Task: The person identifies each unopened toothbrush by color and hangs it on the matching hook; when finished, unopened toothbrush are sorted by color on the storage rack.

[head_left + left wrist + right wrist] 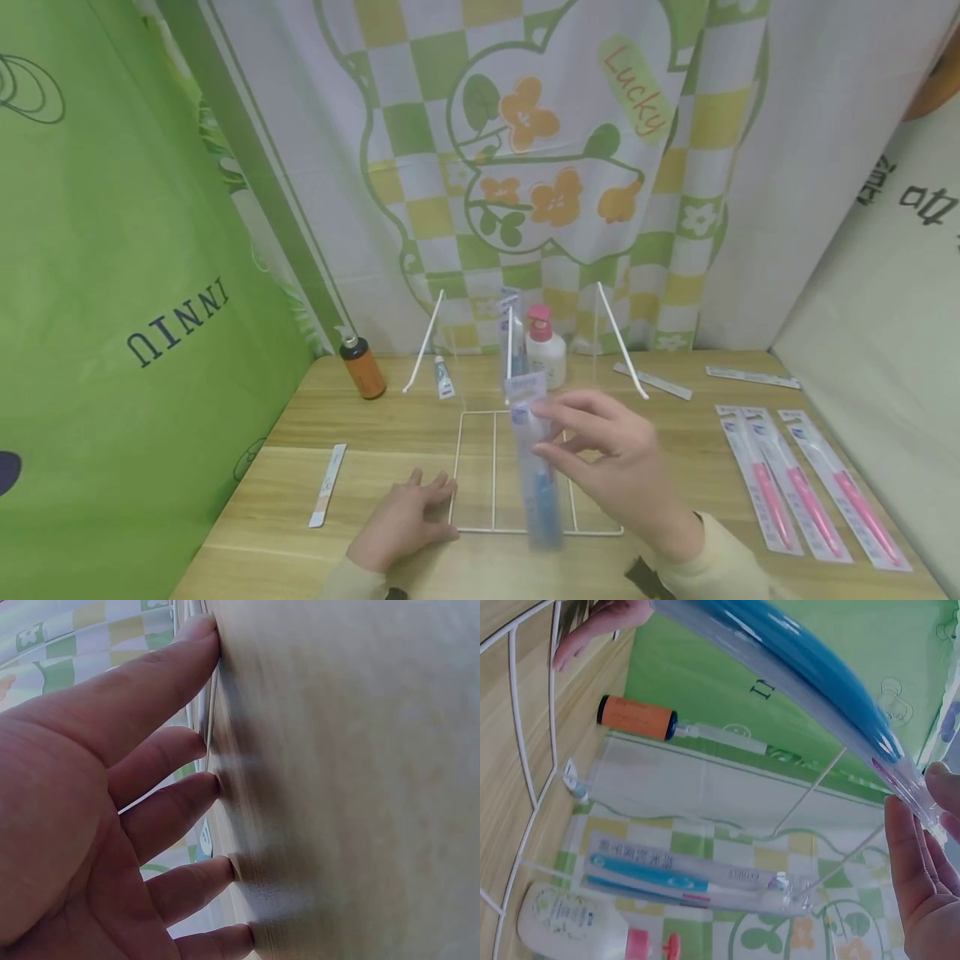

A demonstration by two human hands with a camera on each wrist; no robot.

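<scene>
My right hand (618,467) pinches the upper end of a blue toothbrush in a clear blister pack (542,492), which hangs down in front of a white wire rack (494,475). The right wrist view shows the pack's blue handle (817,682) close up. Another packaged blue toothbrush (660,876) hangs farther back at the rack's middle prong. With fingers spread, my left hand (405,521) rests on the table, its fingertips at the left side of the rack's base. In the left wrist view the fingers (169,814) look fairly straight.
Several packaged pink toothbrushes (813,492) lie on the right. A pink-topped white pump bottle (546,358) stands behind the rack, an orange bottle (363,371) at back left. A small tube (443,379) and thin flat packets (327,486) lie about. Slanting white prongs (622,342) stick out at the rack's top.
</scene>
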